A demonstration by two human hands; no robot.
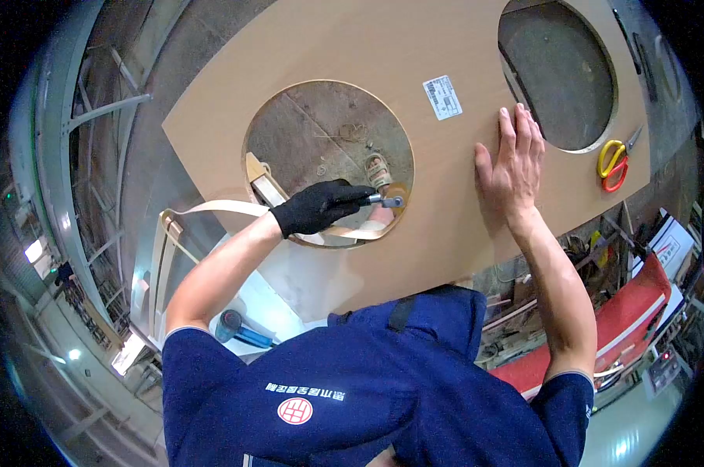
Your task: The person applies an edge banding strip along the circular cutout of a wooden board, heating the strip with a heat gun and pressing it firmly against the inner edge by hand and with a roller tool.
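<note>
My left hand (315, 208), in a black glove, grips a small hand roller (389, 201) with a metal head. Its wheel is at the right inner edge of a round hole in the large wood-coloured board (352, 47). A pale edging strip (226, 205) runs beneath the glove and curves along the lower inside of the hole; its free length loops out to the left. My bare right hand (514, 159) lies flat on the board, fingers stretched out, beside the second hole. The gloved fingers partly hide the roller's handle.
Scissors with yellow and red handles (615, 165) lie at the board's right edge. A white label (442, 97) sits between the holes. A blue power tool (243, 330) rests at lower left, and a red panel (601, 327) stands at right. A sandalled foot (378, 171) shows through the hole.
</note>
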